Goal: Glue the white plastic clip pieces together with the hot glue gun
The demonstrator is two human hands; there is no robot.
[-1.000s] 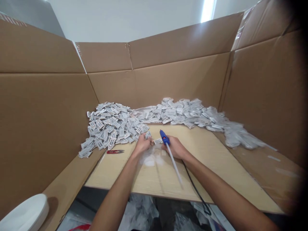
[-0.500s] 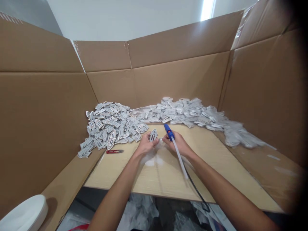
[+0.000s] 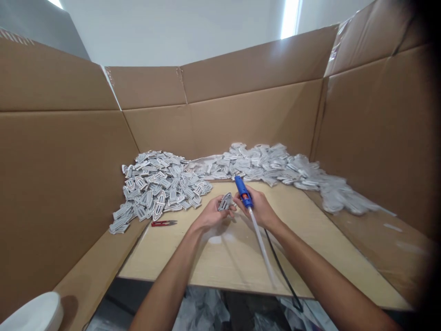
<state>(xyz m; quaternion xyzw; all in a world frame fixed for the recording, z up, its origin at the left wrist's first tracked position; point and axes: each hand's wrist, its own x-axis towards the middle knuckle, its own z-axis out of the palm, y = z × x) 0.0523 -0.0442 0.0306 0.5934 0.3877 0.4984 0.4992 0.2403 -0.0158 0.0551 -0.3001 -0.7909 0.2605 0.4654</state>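
Note:
A small grey pointed piece with slots [image 3: 225, 202] is pinched in my left hand [image 3: 211, 214], above the middle of the board. My right hand [image 3: 261, 209] is closed round a blue hot glue gun [image 3: 243, 191]. From the gun's back end a long whitish glue stick [image 3: 261, 243] sticks out towards me, and a black cord [image 3: 280, 266] trails down past the board's edge. The gun's nozzle and the right fingertips lie close to the grey piece; whether they touch it I cannot tell.
A heap of like grey pieces [image 3: 161, 184] lies at the back left, with red thread snips [image 3: 164, 223] before it. Bagged pieces [image 3: 265, 161] are piled along the back right. Cardboard walls [image 3: 255, 115] surround the wooden board [image 3: 310, 248]. A white round container [image 3: 37, 315] stands lower left.
The grey piece has tilted over to the right in my left hand. My right hand has turned the glue gun slightly, still beside the piece. The camera view has shifted a little.

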